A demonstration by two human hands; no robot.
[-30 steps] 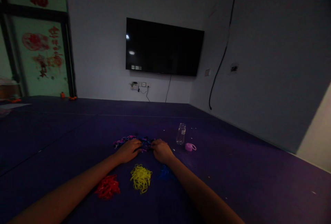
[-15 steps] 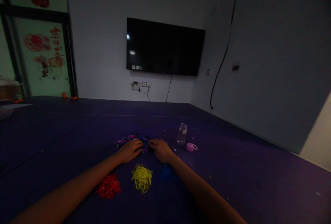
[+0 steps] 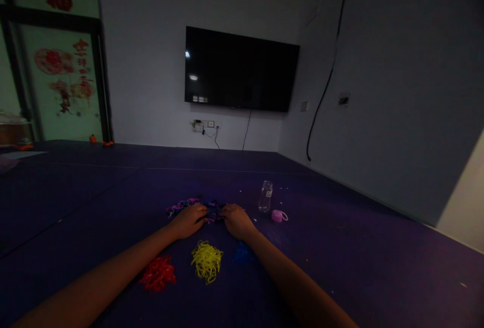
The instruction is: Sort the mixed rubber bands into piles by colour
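A loose pile of mixed pink, blue and dark rubber bands (image 3: pixel 180 208) lies on the purple surface ahead of me. My left hand (image 3: pixel 190 219) reaches into its near side, fingers bent together and tips down among the bands. From the right, my right hand (image 3: pixel 237 222) has its curled fingers at the pile's other side, a small gap from the left. Both sets of fingertips are dark and partly hidden. Closer to me lie a red heap of bands (image 3: pixel 159 273), a yellow heap of bands (image 3: pixel 206 262) and a dim blue heap (image 3: pixel 242 253) beside my right forearm.
A clear bottle (image 3: pixel 265 197) stands uncapped right of my hands, with a pink looped lid (image 3: pixel 279 216) beside it. Small white scraps dot the purple surface (image 3: pixel 363 257). A television (image 3: pixel 242 70) hangs on the far wall, and a black cable (image 3: pixel 321 101) dangles at the right.
My right hand has shifted slightly right, widening the gap between my hands over the pile. My left hand stays almost in place.
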